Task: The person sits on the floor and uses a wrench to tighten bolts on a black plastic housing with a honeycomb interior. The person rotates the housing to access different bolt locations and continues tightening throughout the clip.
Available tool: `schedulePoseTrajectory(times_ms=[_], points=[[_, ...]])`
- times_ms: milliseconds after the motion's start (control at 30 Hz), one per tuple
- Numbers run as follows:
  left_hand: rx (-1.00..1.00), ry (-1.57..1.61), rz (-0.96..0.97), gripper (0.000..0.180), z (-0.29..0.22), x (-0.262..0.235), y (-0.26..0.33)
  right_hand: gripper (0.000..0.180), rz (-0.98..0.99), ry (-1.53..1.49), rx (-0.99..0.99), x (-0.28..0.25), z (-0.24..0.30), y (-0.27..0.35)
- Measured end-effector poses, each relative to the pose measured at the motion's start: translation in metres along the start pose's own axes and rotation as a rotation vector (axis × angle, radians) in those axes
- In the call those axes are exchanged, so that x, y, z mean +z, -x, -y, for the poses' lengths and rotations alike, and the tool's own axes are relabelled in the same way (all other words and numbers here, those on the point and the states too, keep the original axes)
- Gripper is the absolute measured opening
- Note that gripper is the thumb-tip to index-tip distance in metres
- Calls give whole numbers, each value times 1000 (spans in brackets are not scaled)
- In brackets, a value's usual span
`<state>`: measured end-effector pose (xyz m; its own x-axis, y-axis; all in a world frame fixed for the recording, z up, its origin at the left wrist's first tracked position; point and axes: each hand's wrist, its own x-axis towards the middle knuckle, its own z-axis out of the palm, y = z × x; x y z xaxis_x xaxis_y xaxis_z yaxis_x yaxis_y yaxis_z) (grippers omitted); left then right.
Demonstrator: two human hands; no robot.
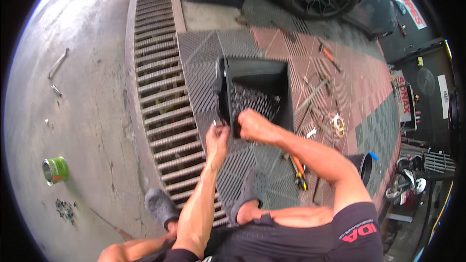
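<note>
Apparently both hands [217,138] [252,125] grip black box [255,70].

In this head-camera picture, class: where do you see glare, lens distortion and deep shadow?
Head view: glare whitens the concrete floor top left; fisheye bends the drain grating bars and blackens the corners; the black box under both hands stays dark inside.

We see a black, boxy car part [255,94] with a finned inside, standing open-side up on the grey-and-red floor tiles [291,53] just beside the drain grate [158,97].
</note>
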<state>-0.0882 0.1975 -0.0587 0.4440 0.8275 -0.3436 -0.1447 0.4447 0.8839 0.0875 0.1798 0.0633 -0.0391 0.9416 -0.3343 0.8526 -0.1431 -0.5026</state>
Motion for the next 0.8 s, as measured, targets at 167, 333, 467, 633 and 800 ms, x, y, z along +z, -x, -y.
schedulePoseTrajectory(times_ms=[167, 333, 467, 633, 800], points=[[-106, 123, -5, 18, 32, -33, -8, 30, 212, -170, 188, 22, 5, -22], [-206, 168, 3, 25, 41, -34, 7, 47, 297, -335, 312, 28, 0, -18], [-326, 121, -28, 27, 43, -43, 5, 51, 342, -370, 368, 39, -10, -16], [-154, 102, -347, 17, 29, -48, -2, 53, 342, -460, 392, 39, -19, -23], [-62, 587, -169, 12, -25, -67, -10, 41, 189, -588, 353, 9, 12, -30]])
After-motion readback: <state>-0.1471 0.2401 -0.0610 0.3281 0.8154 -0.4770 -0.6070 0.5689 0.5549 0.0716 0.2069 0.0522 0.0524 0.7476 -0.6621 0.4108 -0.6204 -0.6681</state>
